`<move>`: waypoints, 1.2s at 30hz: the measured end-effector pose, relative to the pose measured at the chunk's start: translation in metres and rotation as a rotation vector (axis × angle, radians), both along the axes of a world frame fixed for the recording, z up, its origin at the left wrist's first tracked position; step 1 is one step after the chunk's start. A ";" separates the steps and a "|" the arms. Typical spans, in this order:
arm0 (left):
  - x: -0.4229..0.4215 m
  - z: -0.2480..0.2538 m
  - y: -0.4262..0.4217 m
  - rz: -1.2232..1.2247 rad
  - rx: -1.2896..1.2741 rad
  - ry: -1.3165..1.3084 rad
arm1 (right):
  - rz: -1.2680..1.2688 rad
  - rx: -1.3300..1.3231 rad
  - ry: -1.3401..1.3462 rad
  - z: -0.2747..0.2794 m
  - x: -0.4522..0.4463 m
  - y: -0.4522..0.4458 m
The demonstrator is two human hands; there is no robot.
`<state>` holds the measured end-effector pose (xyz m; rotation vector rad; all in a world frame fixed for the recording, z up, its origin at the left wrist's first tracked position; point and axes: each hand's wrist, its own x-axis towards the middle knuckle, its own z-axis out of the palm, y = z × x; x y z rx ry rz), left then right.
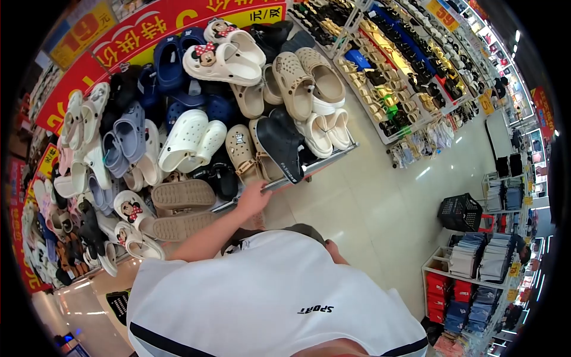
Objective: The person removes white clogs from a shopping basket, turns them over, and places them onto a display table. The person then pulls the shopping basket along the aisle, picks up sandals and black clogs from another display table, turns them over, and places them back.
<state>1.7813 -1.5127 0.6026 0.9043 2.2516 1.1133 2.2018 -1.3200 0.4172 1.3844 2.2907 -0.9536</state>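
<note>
My left hand (253, 199) is at the front edge of the shoe display, closed over its metal rail (223, 206). Just beyond my fingers are a beige clog (241, 149) with a charm on top and a black clog (278, 144) that leans over the edge, its sole lettered. Brown clogs lie soles up (184, 194) to the left of my forearm. White clogs (191, 141) sit farther in. My right hand (336, 253) hangs low beside my body, mostly hidden by my white shirt, so its fingers do not show.
Red and yellow price signs (140, 38) line the back of the display. Racks of sandals (404, 65) stand at the upper right. A black shopping basket (460, 212) and shelves of folded clothes (470, 262) are to the right, across the tiled floor (357, 202).
</note>
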 end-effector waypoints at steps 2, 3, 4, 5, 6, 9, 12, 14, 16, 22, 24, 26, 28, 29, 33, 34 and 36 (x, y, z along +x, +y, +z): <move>-0.004 0.006 0.021 0.144 -0.006 -0.010 | -0.053 -0.029 -0.020 0.015 -0.008 0.019; -0.005 0.012 0.032 0.208 -0.026 -0.054 | -0.081 -0.064 -0.032 0.020 -0.010 0.030; -0.006 0.015 0.043 0.275 -0.045 -0.096 | -0.106 -0.099 -0.044 0.026 -0.013 0.040; -0.009 0.010 0.055 0.322 -0.086 -0.232 | -0.083 -0.121 -0.058 0.030 -0.018 0.050; -0.006 0.014 0.066 0.365 -0.044 -0.377 | -0.057 -0.144 -0.073 0.025 -0.020 0.063; 0.004 0.010 0.098 0.479 0.096 -0.658 | 0.054 -0.180 -0.041 0.010 -0.031 0.113; 0.016 -0.011 0.127 0.549 0.210 -0.636 | 0.141 -0.200 -0.009 -0.031 -0.032 0.183; 0.021 0.008 0.146 0.587 0.267 -0.590 | 0.339 -0.209 -0.081 -0.005 -0.065 0.226; 0.030 0.015 0.162 0.722 0.333 -0.517 | 0.289 -0.224 -0.108 0.026 -0.094 0.256; 0.030 0.002 0.162 0.925 0.562 -0.607 | 0.343 -0.310 -0.078 0.024 -0.133 0.346; 0.034 0.019 0.159 0.982 0.626 -0.641 | 0.442 -0.278 -0.092 0.011 -0.141 0.361; 0.037 0.027 0.152 1.048 0.690 -0.671 | 0.579 -0.257 -0.077 -0.027 -0.148 0.379; 0.043 0.054 0.150 1.108 0.792 -0.711 | 0.615 -0.281 -0.109 -0.019 -0.163 0.383; 0.044 0.063 0.146 1.123 0.855 -0.726 | 0.629 -0.295 -0.126 -0.014 -0.169 0.381; 0.049 0.084 0.123 1.167 1.000 -0.723 | 1.013 -0.179 -0.092 -0.016 -0.200 0.376; 0.048 0.085 0.116 1.167 1.014 -0.717 | 1.081 -0.181 -0.029 -0.004 -0.209 0.370; 0.046 0.086 0.100 1.148 1.009 -0.706 | 1.274 -0.202 -0.052 0.027 -0.234 0.353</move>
